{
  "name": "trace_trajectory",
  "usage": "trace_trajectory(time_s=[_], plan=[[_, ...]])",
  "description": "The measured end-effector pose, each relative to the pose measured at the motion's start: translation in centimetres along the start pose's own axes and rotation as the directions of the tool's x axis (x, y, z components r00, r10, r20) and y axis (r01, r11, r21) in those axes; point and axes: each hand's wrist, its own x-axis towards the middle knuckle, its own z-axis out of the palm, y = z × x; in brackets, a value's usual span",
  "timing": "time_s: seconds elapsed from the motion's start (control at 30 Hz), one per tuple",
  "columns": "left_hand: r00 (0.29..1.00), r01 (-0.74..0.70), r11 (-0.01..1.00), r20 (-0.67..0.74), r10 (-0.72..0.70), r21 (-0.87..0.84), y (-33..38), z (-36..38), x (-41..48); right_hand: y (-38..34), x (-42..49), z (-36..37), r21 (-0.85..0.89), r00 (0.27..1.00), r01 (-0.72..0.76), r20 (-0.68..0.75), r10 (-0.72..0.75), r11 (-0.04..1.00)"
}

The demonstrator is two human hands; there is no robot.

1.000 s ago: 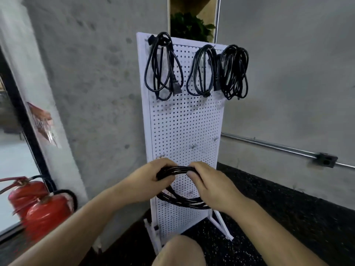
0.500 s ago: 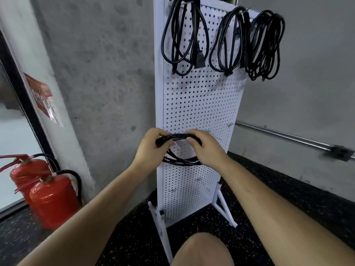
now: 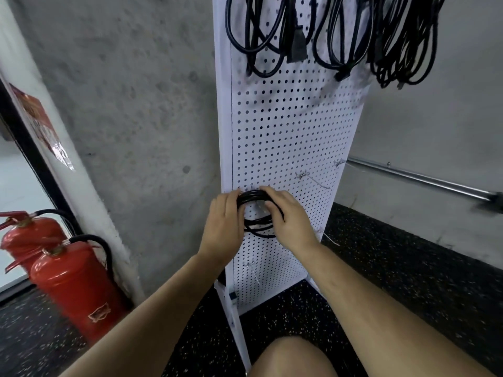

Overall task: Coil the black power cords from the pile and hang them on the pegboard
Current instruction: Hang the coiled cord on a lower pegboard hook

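Low on the pegboard [image 3: 294, 131], a coiled black cord [image 3: 258, 225] is held against the holes, the left hand [image 3: 224, 227] curled round its left side, the right hand [image 3: 291, 221] round its right. Three hung cords [image 3: 334, 36] dangle along the top.

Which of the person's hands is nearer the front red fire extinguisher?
Left. The left hand grips the coiled cord on the side toward the extinguisher; the right hand grips its far side.

Single head-worn wide-angle view, forward and down, close to the white pegboard [image 3: 285, 137]
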Motion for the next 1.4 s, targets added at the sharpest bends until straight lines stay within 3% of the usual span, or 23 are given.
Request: trace_trajectory(time_s=[0.17, 0.37, 0.57, 0.93, 1.23, 1.4], plan=[[0.996, 0.080, 0.997, 0.028, -0.080, 0.017, 0.9, 0.8, -0.9, -0.8, -0.9, 0.9, -0.025, 0.998, -0.058, -0.034, 0.058, 0.998], [0.983, 0.077, 0.996, 0.164, -0.084, 0.048, 1.2, -1.7, -0.4, -2.3, -0.8, -1.2, -0.092, 0.982, -0.124, 0.131, 0.136, 0.988], [0.970, 0.065, 0.990, 0.226, -0.093, 0.127, 2.2, -3.5, -0.7, -3.1, -1.3, -2.7, -0.202, 0.977, -0.053, 0.193, 0.093, 0.978], [0.973, 0.049, 0.985, 0.215, -0.085, 0.166, 4.4, -5.1, -2.0, -4.4, -4.6, -5.2, -0.269, 0.973, -0.065, 0.195, 0.121, 0.961], [0.962, 0.105, 0.983, 0.234, -0.139, 0.150, 5.3, -5.6, -2.0, -5.4, -5.5, -4.5, -0.176, 0.949, -0.193, 0.216, 0.229, 0.965], [0.977, 0.063, 0.987, 0.191, -0.091, 0.147, 5.9, -6.1, -2.2, -6.0, -6.0, -4.7, -0.189, 0.949, -0.193, 0.212, 0.232, 0.963]])
